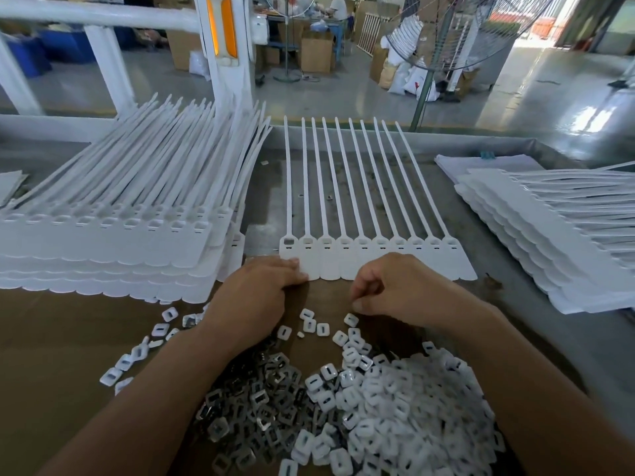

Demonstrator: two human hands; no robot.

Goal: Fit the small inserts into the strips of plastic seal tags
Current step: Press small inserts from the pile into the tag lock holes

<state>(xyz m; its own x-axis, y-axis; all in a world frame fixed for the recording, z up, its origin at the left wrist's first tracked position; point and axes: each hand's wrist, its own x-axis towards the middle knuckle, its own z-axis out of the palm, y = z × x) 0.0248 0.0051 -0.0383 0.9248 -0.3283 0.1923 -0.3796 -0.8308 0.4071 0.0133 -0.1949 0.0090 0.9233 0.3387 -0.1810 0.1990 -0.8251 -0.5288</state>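
Grey bench [268, 201]: tag strip [378, 261] lies flat, tail ends pointing away.

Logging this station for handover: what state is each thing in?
Centre strip, lying flat, tails pointing away.
Left hand, fingers resting on the strip's near left corner.
Right hand, fingers curled; contents hidden.
White inserts, loose heap.
Metal inserts, loose heap.
Left stack, piled flat.
Right stack, piled, fanned.

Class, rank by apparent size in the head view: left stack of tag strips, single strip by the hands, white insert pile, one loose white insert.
Left stack of tag strips
Single strip and white insert pile: unsure, pile is nearer
Loose white insert
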